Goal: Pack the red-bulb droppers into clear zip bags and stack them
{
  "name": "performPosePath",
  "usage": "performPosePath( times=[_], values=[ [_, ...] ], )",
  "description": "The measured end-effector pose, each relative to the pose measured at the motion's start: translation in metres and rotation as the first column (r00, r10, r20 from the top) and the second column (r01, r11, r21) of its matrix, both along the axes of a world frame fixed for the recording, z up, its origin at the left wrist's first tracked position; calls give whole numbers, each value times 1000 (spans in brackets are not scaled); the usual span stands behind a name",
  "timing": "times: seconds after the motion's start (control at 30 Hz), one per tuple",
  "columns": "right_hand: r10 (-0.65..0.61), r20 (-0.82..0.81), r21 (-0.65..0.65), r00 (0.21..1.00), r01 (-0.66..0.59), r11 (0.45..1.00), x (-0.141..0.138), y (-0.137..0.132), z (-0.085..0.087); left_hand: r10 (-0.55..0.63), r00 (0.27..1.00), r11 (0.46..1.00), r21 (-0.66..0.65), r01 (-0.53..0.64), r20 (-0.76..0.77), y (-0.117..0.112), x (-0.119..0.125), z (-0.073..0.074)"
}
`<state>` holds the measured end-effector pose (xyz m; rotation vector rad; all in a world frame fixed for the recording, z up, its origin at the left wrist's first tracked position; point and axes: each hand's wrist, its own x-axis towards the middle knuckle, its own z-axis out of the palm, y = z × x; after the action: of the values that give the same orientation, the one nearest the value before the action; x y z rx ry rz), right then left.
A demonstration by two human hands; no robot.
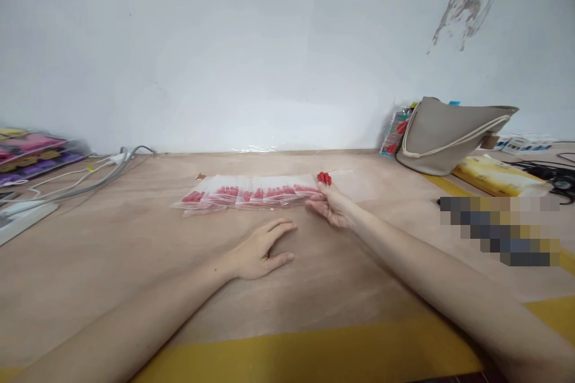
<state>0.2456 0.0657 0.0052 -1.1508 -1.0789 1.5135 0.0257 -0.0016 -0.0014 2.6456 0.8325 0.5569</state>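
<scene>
A row of bags (249,194), small and clear, each filled with red pieces, lies on the tan surface (135,251). Everything below is placed against that row.

The right hand (330,206) is at the row's right end, touching the last bag. Its fingers curl up, and the tips pinch a small cluster of red pieces (324,178) just above the end of the row. The left hand (263,248) rests in front of the row, nearer the person. It lies palm down on the surface with the fingers spread and flat, holding nothing and clear of the bags.

Just right of the row, past the right hand, lies a flat clear sheet (357,185) that looks like an empty bag. Farther right and back toward the wall stands a grey bag (444,134) with a pale cord handle. A colourful packet (395,130) leans behind it on the side nearer the row, its print too blurred to read. A yellow pack (494,176) lies right of the grey bag, and no writing can be made out on it. Black cables (552,173) lie farther right.

Well to the left of the row, grey and white cables (90,176) run across the surface to a white block (22,215). Behind them sit trays (31,155) of pink, yellow and purple items, all blurred.
</scene>
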Motion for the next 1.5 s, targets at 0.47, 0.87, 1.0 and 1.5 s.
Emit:
performPosePath(
  times=[0.47,0.87,1.0,1.5],
  values=[
    [-326,928,246,180,360,900,121,64,1,31,998,999,-13,-31,-46,1,-3,-5],
    [-664,499,525,557,415,743,82,19,32,40,999,999,-10,-41,-31,-1,-1,-1],
    [-311,170,183,935,281,942,25,-38,24,143,969,980,110,-167,203,0,0,1],
    [-134,832,140,539,30,990,50,-2,26,-43,996,995,88,50,-79,1,3,-3]
  ],
)
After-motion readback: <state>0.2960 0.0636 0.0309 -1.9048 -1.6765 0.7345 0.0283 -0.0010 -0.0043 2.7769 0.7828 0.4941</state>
